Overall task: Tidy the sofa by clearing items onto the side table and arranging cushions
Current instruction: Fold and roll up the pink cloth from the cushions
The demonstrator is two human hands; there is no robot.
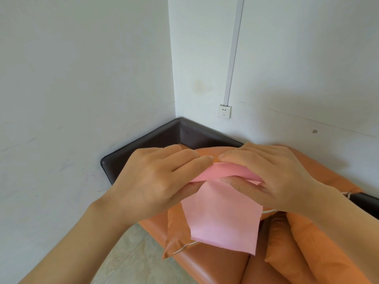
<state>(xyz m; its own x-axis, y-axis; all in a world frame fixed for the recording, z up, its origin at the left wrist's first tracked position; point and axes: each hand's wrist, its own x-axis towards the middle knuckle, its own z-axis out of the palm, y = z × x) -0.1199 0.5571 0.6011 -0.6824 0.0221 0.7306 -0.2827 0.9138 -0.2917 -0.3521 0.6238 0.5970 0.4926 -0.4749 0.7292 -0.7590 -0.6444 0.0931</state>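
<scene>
A pink cloth (221,220) hangs in front of me, folded over along its top edge. My left hand (155,181) pinches that top edge on the left, and my right hand (264,177) pinches it on the right, thumb under the fold. Below and behind the cloth lies an orange sofa (213,265) with a dark brown back and arm (143,144) set into the room's corner. An orange cushion (176,236) leans on the sofa's left end behind the cloth. A second orange cushion (320,253) lies at the right, partly under my right forearm.
White walls meet in a corner behind the sofa. A wall socket (224,111) with a white cable duct (233,52) running up sits just above the sofa back. Pale tiled floor (131,261) shows at the lower left, beside the sofa's end.
</scene>
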